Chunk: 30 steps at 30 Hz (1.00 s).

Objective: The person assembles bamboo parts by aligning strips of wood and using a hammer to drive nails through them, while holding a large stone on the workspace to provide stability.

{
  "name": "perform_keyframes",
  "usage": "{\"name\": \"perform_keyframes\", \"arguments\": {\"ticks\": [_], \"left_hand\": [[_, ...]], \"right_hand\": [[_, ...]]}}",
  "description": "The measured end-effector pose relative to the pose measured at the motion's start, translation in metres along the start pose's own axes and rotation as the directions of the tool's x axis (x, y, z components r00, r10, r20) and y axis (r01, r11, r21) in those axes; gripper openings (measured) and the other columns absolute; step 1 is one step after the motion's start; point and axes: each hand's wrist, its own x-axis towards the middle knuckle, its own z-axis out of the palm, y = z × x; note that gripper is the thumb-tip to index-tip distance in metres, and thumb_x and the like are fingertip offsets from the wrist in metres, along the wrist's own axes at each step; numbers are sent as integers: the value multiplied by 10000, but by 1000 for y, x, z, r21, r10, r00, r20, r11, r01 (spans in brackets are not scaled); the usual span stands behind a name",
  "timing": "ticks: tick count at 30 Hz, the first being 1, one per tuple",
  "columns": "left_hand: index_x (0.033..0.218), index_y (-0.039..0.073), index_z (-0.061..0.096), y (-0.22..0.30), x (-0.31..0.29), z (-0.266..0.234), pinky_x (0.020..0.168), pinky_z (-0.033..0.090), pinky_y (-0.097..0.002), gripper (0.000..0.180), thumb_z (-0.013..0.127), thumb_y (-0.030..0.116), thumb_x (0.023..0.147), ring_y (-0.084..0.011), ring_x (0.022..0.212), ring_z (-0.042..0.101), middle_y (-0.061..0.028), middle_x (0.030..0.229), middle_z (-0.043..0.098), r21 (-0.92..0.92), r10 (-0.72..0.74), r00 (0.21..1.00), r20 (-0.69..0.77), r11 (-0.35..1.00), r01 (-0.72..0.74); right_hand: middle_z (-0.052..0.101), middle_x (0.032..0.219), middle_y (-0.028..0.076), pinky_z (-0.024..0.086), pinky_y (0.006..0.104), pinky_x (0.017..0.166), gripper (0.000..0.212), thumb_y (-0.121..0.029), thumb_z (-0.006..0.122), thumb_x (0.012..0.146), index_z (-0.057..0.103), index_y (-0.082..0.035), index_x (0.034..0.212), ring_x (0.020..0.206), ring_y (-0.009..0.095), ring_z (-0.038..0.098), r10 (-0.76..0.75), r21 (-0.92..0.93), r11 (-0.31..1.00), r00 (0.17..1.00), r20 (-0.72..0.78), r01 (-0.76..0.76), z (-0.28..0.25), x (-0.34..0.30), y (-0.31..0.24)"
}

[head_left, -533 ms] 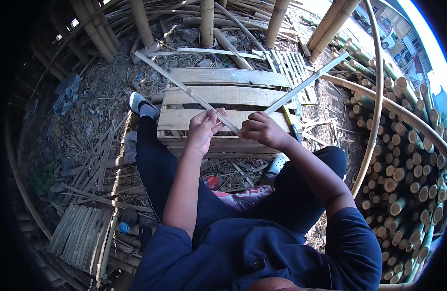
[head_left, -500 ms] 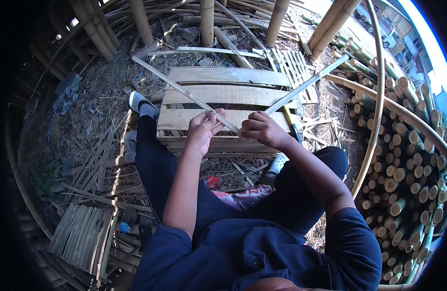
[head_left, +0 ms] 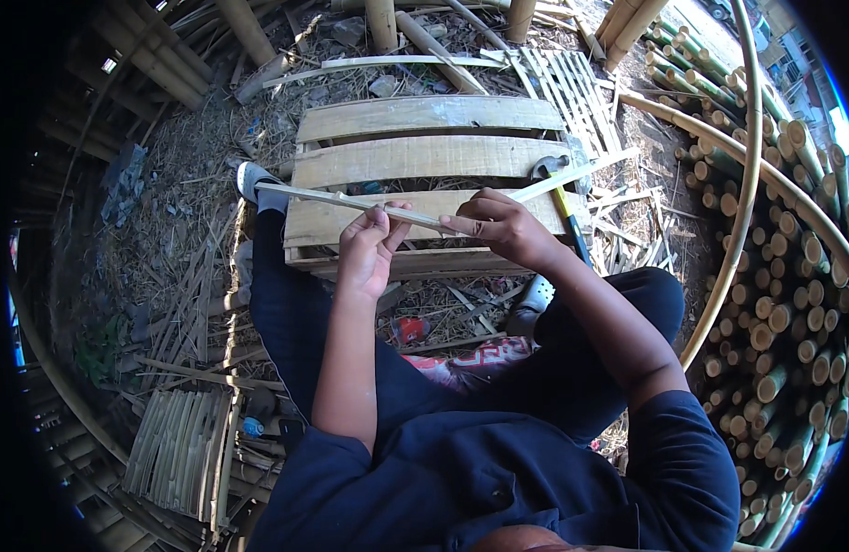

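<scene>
The left hand (head_left: 369,248) is pinching a pale strip (head_left: 318,194) between thumb and index finger, its other fingers curling loosely. The right hand (head_left: 512,225) is closing its bent fingers around the strip's near end. The strip is stretching above the near slat of the slatted wooden tabletop (head_left: 424,161), its far end lining up in view with a light shoe (head_left: 250,179) at the left. A second pale length (head_left: 594,168) is running from behind the right hand toward the upper right; whether it is joining the first strip, the hand is hiding.

A hammer (head_left: 562,198) with a yellow and black handle is lying at the tabletop's right end, the second length crossing above it. A slatted frame (head_left: 571,87) is lying just beyond the tabletop.

Between the person's legs, a red and white sack (head_left: 479,363) is showing bold, blocky printing, its folds breaking up the shapes. A small red piece (head_left: 410,329) is lying near it, bearing pale marks too small to make out. Cut bamboo poles (head_left: 779,317) are filling the right side, and a bundle of flat strips (head_left: 178,451) is lying at the lower left.
</scene>
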Motion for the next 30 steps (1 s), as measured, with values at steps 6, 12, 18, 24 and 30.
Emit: {"name": "perform_keyframes", "arguments": {"ticks": [6,12,18,24,30], "left_hand": [[911,33,646,4,-10,29,1082,532,-419,101,586,27,992,-275,1214,639,-117,1224,666,-108,78,997,29,991,-74],[965,67,619,-2,-14,37,1227,351,-483,24,610,75,986,-294,1426,442,-134,1425,553,-145,279,947,157,955,-257],[962,74,609,-5,-22,51,1242,299,-534,25,633,74,964,-300,1471,372,-128,1485,491,-127,476,852,217,880,-459],[996,78,664,8,-30,53,1214,330,-572,92,713,98,921,-288,1403,471,-111,1419,541,-55,602,731,322,782,-621],[961,82,690,8,-41,64,1172,390,-576,97,751,127,902,-346,1354,521,-128,1359,583,78,618,674,405,712,-698]], "right_hand": [[638,821,97,525,360,644,575,-6,741,820,612,-80,1376,711,250,620,175,-166,967,979,-108,-192,-20,1,-11],[629,763,83,512,369,566,304,-46,777,815,703,-38,1109,644,240,641,118,-139,976,944,-307,-167,-29,4,-6],[656,818,81,526,366,595,304,-23,767,799,717,-39,1098,702,244,651,122,-148,975,952,-280,-168,-34,0,-5],[651,832,84,492,349,629,269,17,746,839,741,-34,1103,722,232,618,67,-123,986,947,-313,-110,-39,1,-3],[643,838,78,497,362,635,326,38,725,842,736,-50,1156,731,233,596,39,-248,961,946,-323,-125,-42,-4,-1]]}}
